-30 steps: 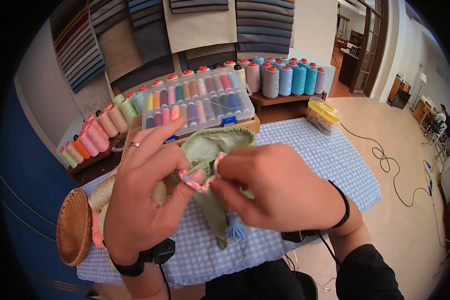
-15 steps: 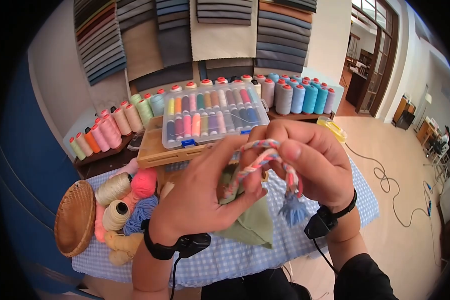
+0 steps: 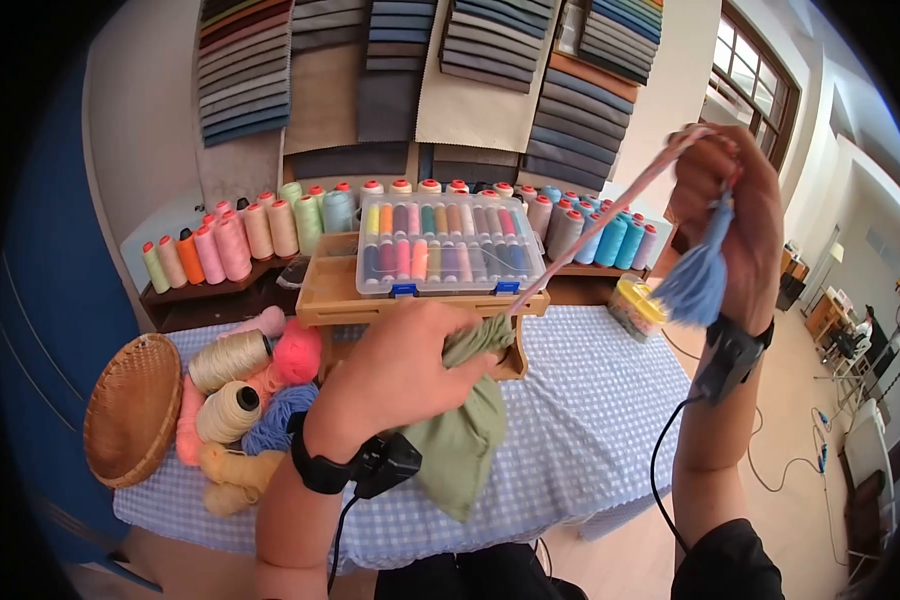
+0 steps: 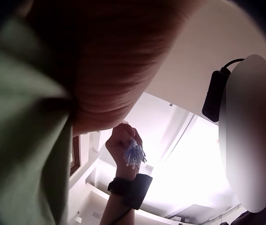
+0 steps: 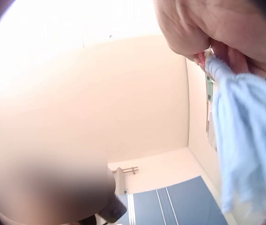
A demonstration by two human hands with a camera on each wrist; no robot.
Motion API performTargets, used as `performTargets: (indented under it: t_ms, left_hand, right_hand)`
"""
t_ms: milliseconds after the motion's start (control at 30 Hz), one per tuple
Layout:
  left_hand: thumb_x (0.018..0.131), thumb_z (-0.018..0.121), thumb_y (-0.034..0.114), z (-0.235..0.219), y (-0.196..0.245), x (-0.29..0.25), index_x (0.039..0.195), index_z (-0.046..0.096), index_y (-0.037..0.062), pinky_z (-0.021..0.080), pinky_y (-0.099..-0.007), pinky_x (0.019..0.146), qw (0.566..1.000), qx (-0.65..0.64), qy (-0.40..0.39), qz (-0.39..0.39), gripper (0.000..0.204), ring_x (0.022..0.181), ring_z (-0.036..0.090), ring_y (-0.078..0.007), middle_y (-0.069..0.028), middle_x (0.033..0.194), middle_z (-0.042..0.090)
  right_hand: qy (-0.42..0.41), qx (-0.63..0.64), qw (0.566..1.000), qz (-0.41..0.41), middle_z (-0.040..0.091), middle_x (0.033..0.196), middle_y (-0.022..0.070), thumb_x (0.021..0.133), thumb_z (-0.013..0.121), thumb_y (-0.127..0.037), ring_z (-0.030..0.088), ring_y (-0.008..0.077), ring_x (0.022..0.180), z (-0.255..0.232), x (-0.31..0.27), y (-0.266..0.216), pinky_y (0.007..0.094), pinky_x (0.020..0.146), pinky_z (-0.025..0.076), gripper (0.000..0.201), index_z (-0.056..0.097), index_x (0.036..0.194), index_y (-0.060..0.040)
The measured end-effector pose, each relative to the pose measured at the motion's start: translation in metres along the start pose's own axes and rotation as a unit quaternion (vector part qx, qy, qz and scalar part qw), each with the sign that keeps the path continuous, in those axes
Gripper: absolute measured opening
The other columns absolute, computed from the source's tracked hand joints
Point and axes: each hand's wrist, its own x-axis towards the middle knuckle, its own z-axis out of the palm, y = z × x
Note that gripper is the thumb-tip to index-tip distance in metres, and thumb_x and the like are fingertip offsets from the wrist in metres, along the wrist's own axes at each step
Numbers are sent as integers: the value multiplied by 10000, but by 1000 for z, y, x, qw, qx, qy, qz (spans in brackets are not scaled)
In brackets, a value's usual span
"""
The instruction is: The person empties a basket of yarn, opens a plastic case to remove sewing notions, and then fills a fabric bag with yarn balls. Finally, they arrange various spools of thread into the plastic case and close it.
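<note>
In the head view the left hand (image 3: 400,365) grips the gathered neck of a green cloth pouch (image 3: 457,450), whose body hangs over the checked cloth. High at the right, the right hand (image 3: 730,215) is curled round a pink braided cord (image 3: 620,208) that stretches tautly down to the pouch's neck. A light blue tassel (image 3: 698,275) dangles beneath the right fingers; the right wrist view shows this tassel (image 5: 248,136) close up. Green cloth (image 4: 25,136) fills the left side of the left wrist view, beside the left palm.
A wicker basket (image 3: 132,410) and several yarn balls (image 3: 298,352) lie at the left of the checked cloth (image 3: 590,400). Behind stand a wooden stand (image 3: 335,290) with a thread case (image 3: 450,245) on it and rows of spools. A yellow-lidded tub (image 3: 638,302) stands at the right.
The right hand has moved up and right with the cord and tassel, and the cord is now drawn out long. The left hand now grips the pouch's bunched neck lower down.
</note>
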Motion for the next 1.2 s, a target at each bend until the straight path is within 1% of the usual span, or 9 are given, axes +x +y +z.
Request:
performTargets:
  t_ms: [100, 300, 367, 433, 600, 700, 767, 900, 1200]
  left_hand:
    - [884, 737, 148, -9, 4, 0, 984, 666, -58, 490, -355, 685, 1000, 11, 11, -13, 240, 644, 543, -208, -180, 734, 614]
    - [930, 656, 180, -25, 4, -3, 989, 624, -11, 474, -512, 730, 994, 72, 84, 1, 202, 839, 612, -473, -253, 818, 636]
    - [944, 639, 179, -31, 7, -6, 995, 610, -17, 471, -519, 735, 993, 75, 91, 14, 205, 851, 615, -476, -256, 834, 641]
    - [958, 622, 177, -34, 6, -8, 1002, 596, -24, 469, -526, 740, 992, 79, 96, 26, 207, 863, 617, -479, -259, 851, 646]
    - [976, 573, 128, -31, 4, -10, 1042, 572, -40, 464, -506, 825, 955, 109, 253, 108, 180, 965, 599, -482, -277, 955, 633]
    - [992, 576, 123, -20, 11, -5, 1187, 583, -42, 424, -407, 1037, 972, 90, 189, 102, 255, 1098, 571, -406, -224, 1081, 591]
    - [988, 560, 98, 0, 12, -1, 1178, 596, -14, 372, -421, 1104, 971, 91, 182, 127, 223, 1205, 515, -395, -208, 1196, 545]
    - [995, 562, 98, 27, 19, -4, 1177, 590, 13, 293, -516, 1157, 967, 131, 158, 149, 203, 1292, 432, -425, -199, 1353, 461]
    - [1020, 567, 154, 62, 17, -3, 1254, 567, 44, 309, -474, 1148, 979, 9, 95, 178, 259, 1310, 405, -398, -191, 1413, 423]
  right_hand:
    - [-26, 17, 999, -13, 416, 684, -36, 1054, 523, -176, 291, 53, 555, -20, 6, -30, 236, 474, 244, 229, 485, 852, -74]
    - [19, -50, 999, 9, 448, 706, -20, 1011, 530, -132, 373, 70, 583, -10, -4, -38, 239, 518, 319, 199, 509, 825, -66]
    - [243, -155, 952, -103, 485, 716, 4, 1001, 536, -143, 478, 98, 633, 5, -15, -27, 243, 561, 382, 215, 500, 799, -82]
    - [193, -199, 958, -77, 568, 751, 42, 1006, 566, -174, 573, 124, 666, -27, -28, -36, 250, 571, 443, 205, 568, 847, -45]
    - [-74, -582, 783, 207, 710, 989, 98, 953, 726, -157, 700, 160, 856, -21, -63, -21, 286, 717, 589, 298, 613, 1174, 7]
    - [-192, -590, 756, 209, 597, 1290, 155, 730, 952, -305, 682, 224, 1053, 9, -74, 24, 322, 829, 602, 1008, 374, 1514, -44]
    - [-203, -594, 763, 158, 580, 1293, 170, 651, 991, -369, 661, 248, 1081, 31, -84, 65, 319, 813, 598, 1095, 386, 1500, -35]
    - [-220, -694, 671, -141, 633, 1155, 207, 786, 821, -344, 622, 397, 1040, 40, -78, 123, 444, 836, 548, 627, 573, 1259, -14]
    - [-152, -624, 765, 38, 633, 819, 232, 918, 606, -169, 626, 436, 779, 25, -108, 104, 493, 674, 499, 207, 597, 1032, 4]
